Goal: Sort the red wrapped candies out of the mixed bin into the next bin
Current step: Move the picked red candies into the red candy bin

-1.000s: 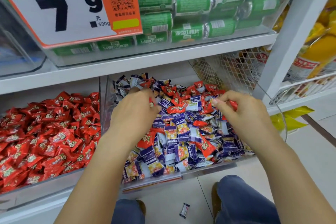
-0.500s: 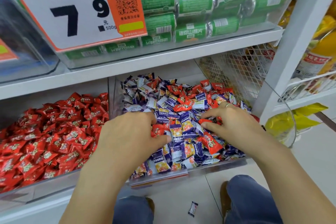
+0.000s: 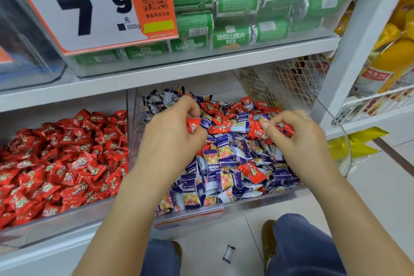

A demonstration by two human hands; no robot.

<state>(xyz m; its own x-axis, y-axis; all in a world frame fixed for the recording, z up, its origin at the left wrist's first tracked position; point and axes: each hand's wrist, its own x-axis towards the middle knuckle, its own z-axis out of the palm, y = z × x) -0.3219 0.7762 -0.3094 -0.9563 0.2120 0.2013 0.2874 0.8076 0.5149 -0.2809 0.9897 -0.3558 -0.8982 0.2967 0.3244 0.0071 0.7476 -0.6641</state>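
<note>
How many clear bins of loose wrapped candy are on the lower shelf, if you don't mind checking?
2. The red-candy bin sits on the left; the mixed bin sits right of it, under the left hand and right hand. Further bins may lie beyond the left edge.

Left hand (image 3: 170, 132) grips a red candy (image 3: 193, 125) over the mixed bin (image 3: 257, 200); right hand (image 3: 298, 139) pinches another red candy (image 3: 257, 131); the next bin (image 3: 56, 219), left, holds red candies only.

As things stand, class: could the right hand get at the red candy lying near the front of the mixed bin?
Probably yes: the red candy lies uncovered atop the pile, just below the right hand, though that hand already holds red candies.
</note>
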